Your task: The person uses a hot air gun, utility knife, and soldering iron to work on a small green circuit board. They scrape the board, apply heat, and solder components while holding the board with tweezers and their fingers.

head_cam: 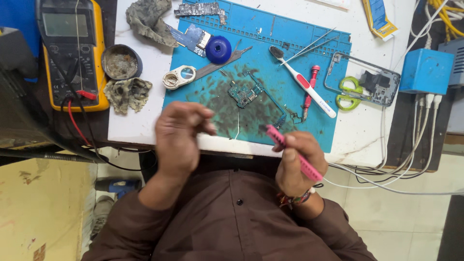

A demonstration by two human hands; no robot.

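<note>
One blue work mat [290, 53] covers most of the white bench [140, 125], with a yellow multimeter [72, 53] off to its left and a small green circuit board [245, 94] lying on the mat's dirty centre. Nearer the person, the right hand [297, 164] is closed around a pink tool handle [295, 152], held over the mat's front edge. The left hand [181, 137] hovers beside it, fingers curled and pinched together, with nothing visible in them.

A yellow multimeter [72, 50] sits at the counter's [140, 121] left edge beside a round tin [121, 62]. On the blue mat [309, 43] lie a toothbrush [303, 82], tweezers [309, 47] and, apparently, a magnifier loupe [179, 77]. Green-handled scissors [349, 93] lie beside it.
</note>
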